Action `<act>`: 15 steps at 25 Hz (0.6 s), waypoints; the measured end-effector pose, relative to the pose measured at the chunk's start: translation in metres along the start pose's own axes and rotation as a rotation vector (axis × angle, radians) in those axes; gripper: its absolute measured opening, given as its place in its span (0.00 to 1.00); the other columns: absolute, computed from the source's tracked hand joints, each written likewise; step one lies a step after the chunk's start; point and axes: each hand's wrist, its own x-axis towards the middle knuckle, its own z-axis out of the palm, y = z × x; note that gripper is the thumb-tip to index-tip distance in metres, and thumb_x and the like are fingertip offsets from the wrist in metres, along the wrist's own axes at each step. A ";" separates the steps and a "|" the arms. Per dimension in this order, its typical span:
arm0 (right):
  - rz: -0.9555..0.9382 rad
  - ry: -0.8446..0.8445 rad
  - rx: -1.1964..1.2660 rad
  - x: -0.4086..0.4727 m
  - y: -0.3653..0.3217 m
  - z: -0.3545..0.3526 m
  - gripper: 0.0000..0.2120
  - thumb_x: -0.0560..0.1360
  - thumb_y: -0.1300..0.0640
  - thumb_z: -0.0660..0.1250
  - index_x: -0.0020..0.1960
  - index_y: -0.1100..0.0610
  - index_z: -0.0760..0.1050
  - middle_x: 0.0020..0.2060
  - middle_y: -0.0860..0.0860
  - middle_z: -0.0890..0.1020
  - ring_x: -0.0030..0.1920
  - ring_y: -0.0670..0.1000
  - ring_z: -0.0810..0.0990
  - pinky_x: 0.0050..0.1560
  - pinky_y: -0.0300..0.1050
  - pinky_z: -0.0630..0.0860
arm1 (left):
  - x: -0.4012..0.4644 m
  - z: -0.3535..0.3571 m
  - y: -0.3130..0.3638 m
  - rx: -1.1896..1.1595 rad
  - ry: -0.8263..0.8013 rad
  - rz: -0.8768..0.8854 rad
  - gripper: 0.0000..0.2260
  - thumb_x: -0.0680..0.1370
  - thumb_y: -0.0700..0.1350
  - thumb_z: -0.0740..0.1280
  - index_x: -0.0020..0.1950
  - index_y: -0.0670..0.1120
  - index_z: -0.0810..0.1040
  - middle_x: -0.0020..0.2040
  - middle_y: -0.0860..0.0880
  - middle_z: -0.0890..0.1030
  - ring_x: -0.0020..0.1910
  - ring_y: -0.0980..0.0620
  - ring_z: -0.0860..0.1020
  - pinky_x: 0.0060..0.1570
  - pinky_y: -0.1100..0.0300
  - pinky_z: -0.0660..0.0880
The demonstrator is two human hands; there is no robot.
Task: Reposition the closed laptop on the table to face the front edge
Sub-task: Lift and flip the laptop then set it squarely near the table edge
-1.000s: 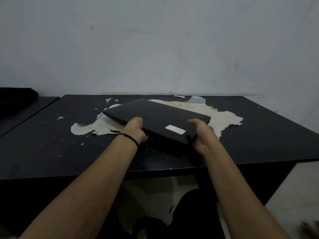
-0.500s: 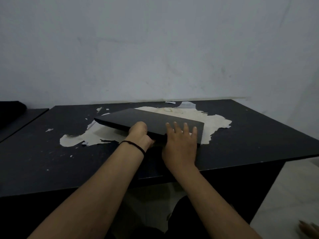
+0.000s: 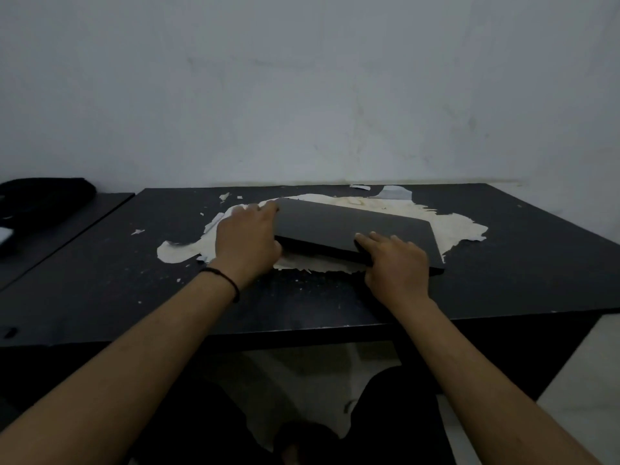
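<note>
Partway: closed laptop (image 3: 352, 226) sat mid-desk (image 3: 100, 280) over the peeled pale patch (image 3: 459, 226), skewed to the front edge, left end raised, left hand (image 3: 246, 239) grip clamped round that end, right hand (image 3: 397, 266) flat on the near-right corner; squaring and set-down left.

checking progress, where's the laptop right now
In the head view the laptop sits centre of the table, over the pale patch, left hand gripping its left end, right hand on its near edge.
</note>
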 end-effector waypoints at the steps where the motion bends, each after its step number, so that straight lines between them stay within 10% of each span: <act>1: -0.009 0.018 -0.005 -0.002 0.000 0.002 0.29 0.65 0.62 0.73 0.65 0.50 0.79 0.56 0.52 0.85 0.51 0.63 0.82 0.47 0.53 0.78 | 0.004 0.006 -0.013 0.115 0.015 0.035 0.26 0.69 0.52 0.70 0.67 0.51 0.73 0.58 0.45 0.78 0.56 0.43 0.76 0.49 0.51 0.73; 6: -0.071 0.112 0.000 -0.009 0.008 0.004 0.30 0.61 0.64 0.75 0.63 0.51 0.82 0.56 0.53 0.86 0.49 0.63 0.85 0.46 0.56 0.80 | 0.015 0.040 -0.035 0.235 -0.049 0.163 0.34 0.75 0.54 0.68 0.79 0.55 0.61 0.74 0.44 0.68 0.70 0.41 0.67 0.68 0.45 0.66; 15: -0.215 0.139 0.133 -0.037 0.027 -0.009 0.35 0.62 0.62 0.79 0.67 0.46 0.78 0.62 0.49 0.83 0.60 0.58 0.82 0.64 0.63 0.74 | -0.066 0.015 -0.049 0.148 0.160 0.232 0.31 0.67 0.54 0.75 0.71 0.57 0.76 0.58 0.53 0.83 0.49 0.47 0.81 0.35 0.58 0.73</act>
